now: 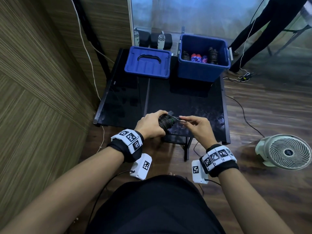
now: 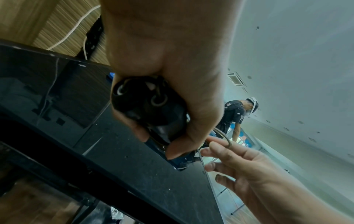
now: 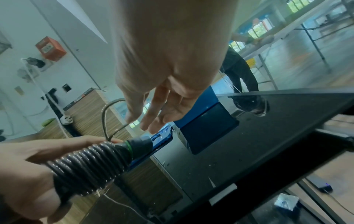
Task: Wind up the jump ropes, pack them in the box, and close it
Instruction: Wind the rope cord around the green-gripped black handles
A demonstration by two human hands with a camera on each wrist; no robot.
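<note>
I see a glossy black table (image 1: 194,98) on wood flooring, wood-panel wall on the left, white fan (image 1: 285,152) on the floor at right; at the table's far edge the blue box (image 1: 203,65) stands open with wound ropes inside, its lid (image 1: 148,62) lying just beside it on the left. My left hand (image 1: 150,125) is wrapped around the black jump rope (image 1: 166,122), coiled round its handles, above the table's near edge. My right hand (image 1: 196,126) pinches the loose end loop between thumb and forefinger, other fingers relaxed.
</note>
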